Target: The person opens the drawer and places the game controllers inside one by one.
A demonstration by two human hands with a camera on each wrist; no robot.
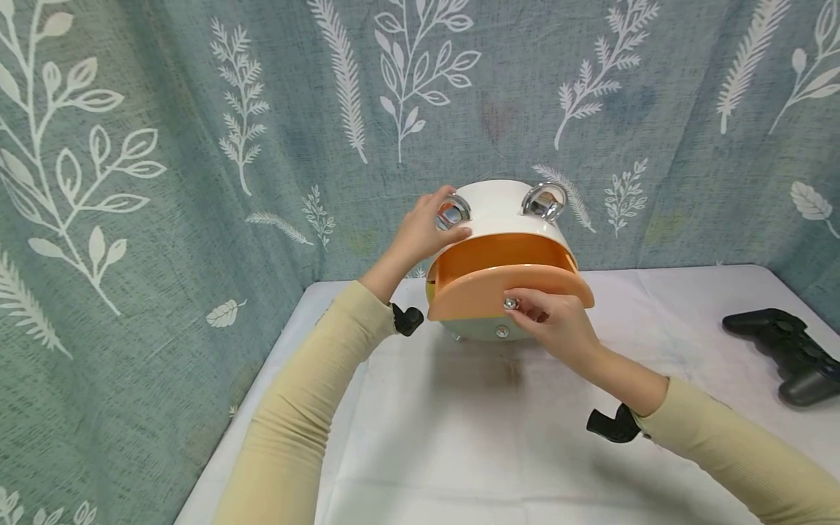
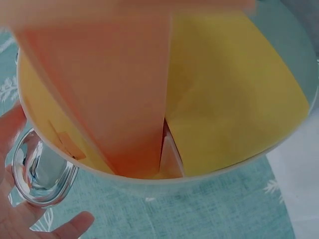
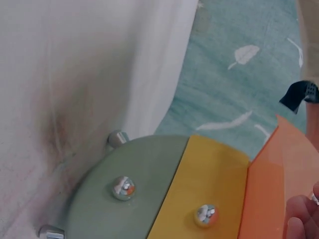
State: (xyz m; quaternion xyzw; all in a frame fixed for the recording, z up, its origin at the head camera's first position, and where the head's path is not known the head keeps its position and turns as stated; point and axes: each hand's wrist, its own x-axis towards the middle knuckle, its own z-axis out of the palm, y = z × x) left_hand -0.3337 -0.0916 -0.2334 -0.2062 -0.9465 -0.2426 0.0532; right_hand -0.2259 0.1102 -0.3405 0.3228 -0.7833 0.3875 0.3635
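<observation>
A rounded drawer cabinet with a white shell and two chrome rings on top stands on the table. Its orange drawer is pulled partway out, and the part of its inside that shows is bare. My right hand pinches that drawer's round chrome knob. Spread around the left chrome ring, my left hand rests on the cabinet's top, thumb extended. Below the orange drawer, the yellow drawer and green drawer sit closed, each with a chrome knob.
A black game controller lies at the table's right side. Behind and to the left hangs a blue-green curtain with white leaf prints. White cloth covers the table. Short chrome feet hold up the cabinet.
</observation>
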